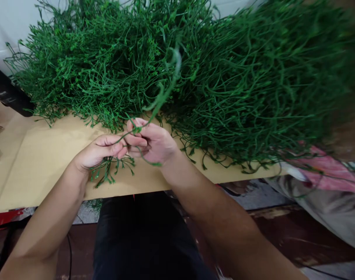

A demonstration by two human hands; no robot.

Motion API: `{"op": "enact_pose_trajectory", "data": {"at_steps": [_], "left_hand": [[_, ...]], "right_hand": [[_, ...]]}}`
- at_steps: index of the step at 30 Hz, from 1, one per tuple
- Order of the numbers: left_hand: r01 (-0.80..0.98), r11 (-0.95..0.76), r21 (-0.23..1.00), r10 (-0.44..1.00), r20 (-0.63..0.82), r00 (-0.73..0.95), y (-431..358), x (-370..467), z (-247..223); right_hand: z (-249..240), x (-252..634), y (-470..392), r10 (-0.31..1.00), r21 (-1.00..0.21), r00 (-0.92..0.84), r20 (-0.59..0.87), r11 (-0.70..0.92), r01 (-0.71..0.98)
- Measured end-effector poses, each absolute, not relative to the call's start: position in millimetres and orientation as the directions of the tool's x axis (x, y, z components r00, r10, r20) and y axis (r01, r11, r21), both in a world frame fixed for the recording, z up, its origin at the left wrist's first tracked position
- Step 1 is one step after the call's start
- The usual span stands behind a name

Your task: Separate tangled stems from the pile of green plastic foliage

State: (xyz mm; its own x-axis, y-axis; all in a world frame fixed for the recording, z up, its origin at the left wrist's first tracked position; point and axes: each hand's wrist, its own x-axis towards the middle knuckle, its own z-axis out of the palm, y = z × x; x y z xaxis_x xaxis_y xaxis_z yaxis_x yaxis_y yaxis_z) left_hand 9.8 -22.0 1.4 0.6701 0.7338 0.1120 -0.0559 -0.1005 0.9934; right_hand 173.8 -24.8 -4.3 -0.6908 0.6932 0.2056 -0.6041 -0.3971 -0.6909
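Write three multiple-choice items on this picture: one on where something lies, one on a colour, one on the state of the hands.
1. Where does the big heap of green sprigs lie?
A. on the floor under the table
B. on the brown paper sheet, beyond the hands
C. in the person's lap

2. What colour is the crumpled cloth at the table's right end?
A. pink
B. blue
C. yellow

3. How do the two hands stand?
A. both flat and open on the paper
B. only one is in view
C. both closed together on a green stem

Key: 1 B, the heap covers the far part of the paper sheet behind the hands. 2 A, the cloth beside the heap shows pink. 3 C, the left hand and right hand meet, their fingers pinching a green stem that rises from between them.
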Motion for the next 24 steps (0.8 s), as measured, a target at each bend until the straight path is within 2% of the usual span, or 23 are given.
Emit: {"op": "enact_pose_trajectory", "data": {"at_steps": [3,6,9,13,16,19,24], "left_hand": [[-0.286,-0.107,0.952,0.689,0.278,0.669,-23,7,7],[-0.390,-0.120,0.913,0.789,0.326,0.521,-22,7,12],[-0.299,-0.057,0.952,0.870,0.195,0.452,-20,9,12],[-0.238,0.014,0.971,0.895,0.094,0.436,-18,11,8],[-0.219,-0.005,0.976,0.928,0.086,0.362,-15,12,7],[-0.162,-0.007,0.987,0.954,0.056,0.295,-13,11,7],[-0.094,-0.018,0.995,0.967,0.042,0.253,-10,9,5]], "right_hand": [[-5,175,-28,0.667,-0.723,-0.715,0.208,-0.388,-0.572],[-4,171,-28,0.767,-0.827,-0.634,0.095,-0.294,-0.479],[-4,166,-27,0.872,-0.915,-0.486,0.059,-0.147,-0.375],[-6,158,-27,0.916,-0.939,-0.347,0.202,0.081,-0.335],[-10,154,-27,0.904,-0.943,-0.340,0.259,0.160,-0.292],[-14,153,-27,0.920,-0.960,-0.306,0.244,0.184,-0.212],[0,173,-24,0.901,-0.959,-0.355,0.251,0.282,0.037]]}}
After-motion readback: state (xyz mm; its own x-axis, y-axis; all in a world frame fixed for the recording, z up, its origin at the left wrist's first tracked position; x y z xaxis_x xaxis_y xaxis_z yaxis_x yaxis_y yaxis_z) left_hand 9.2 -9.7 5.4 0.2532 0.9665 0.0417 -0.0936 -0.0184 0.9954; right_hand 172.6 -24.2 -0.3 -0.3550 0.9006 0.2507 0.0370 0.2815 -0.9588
